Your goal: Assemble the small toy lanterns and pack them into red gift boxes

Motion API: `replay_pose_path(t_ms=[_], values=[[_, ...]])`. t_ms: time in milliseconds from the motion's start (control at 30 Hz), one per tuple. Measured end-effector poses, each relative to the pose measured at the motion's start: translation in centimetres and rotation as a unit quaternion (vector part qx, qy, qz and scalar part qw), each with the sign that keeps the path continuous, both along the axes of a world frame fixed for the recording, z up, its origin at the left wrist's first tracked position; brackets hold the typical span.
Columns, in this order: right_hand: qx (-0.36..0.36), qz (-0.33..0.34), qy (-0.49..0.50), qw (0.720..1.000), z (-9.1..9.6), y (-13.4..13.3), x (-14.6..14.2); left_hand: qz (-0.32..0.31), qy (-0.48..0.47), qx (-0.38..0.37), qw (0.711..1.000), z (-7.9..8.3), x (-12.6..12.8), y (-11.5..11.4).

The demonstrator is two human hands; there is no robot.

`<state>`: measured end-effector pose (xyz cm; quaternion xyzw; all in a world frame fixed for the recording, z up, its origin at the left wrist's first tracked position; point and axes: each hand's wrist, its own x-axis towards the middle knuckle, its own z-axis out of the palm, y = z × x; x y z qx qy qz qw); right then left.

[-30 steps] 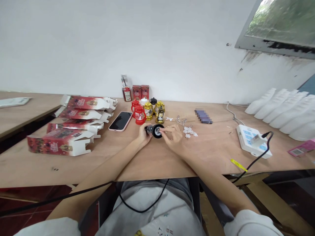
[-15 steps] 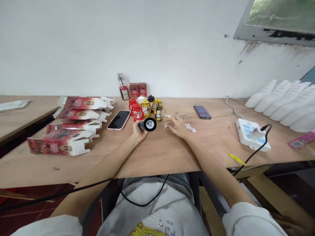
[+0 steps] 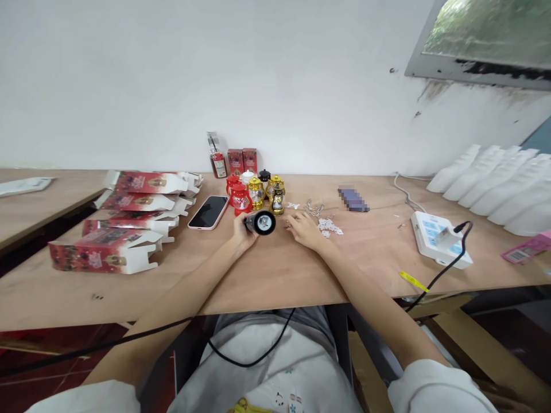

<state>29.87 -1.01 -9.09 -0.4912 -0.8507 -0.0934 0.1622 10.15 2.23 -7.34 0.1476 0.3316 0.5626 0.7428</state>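
Note:
My left hand (image 3: pixel 240 230) is closed around a small black lantern (image 3: pixel 262 222), held on its side with its round base facing me. My right hand (image 3: pixel 303 228) rests just right of it on the wooden table (image 3: pixel 267 269), fingers bent toward tiny pieces by the fingertips; whether it pinches one I cannot make out. Behind the held lantern stands a cluster of red, gold, white and black mini lanterns (image 3: pixel 255 191). Small white and silver parts (image 3: pixel 325 222) lie scattered to the right of my right hand.
A pink-cased phone (image 3: pixel 210 211) lies left of the lanterns. Flattened red and white boxes (image 3: pixel 129 221) are stacked at the left. A white power strip (image 3: pixel 439 244) with a black cable sits at the right, beside white pouches (image 3: pixel 495 186). Red boxes (image 3: pixel 241 160) stand against the wall.
My right hand left the lantern's base, reached out to the scattered parts on the right, then drew back a little toward the lantern. The left hand keeps holding the lantern.

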Motion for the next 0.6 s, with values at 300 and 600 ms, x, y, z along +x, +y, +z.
replay_pose_path(t_ms=[300, 600], values=[[-0.038, -0.041, 0.007, 0.998, -0.1, 0.1, -0.2, -0.006, -0.001, 0.009, 1.000, -0.6, 0.2, 0.4], [0.123, 0.022, 0.354, 0.927, 0.8, -1.8, -2.1, -0.011, 0.014, 0.019, 1.000, -0.6, 0.3, 0.2]])
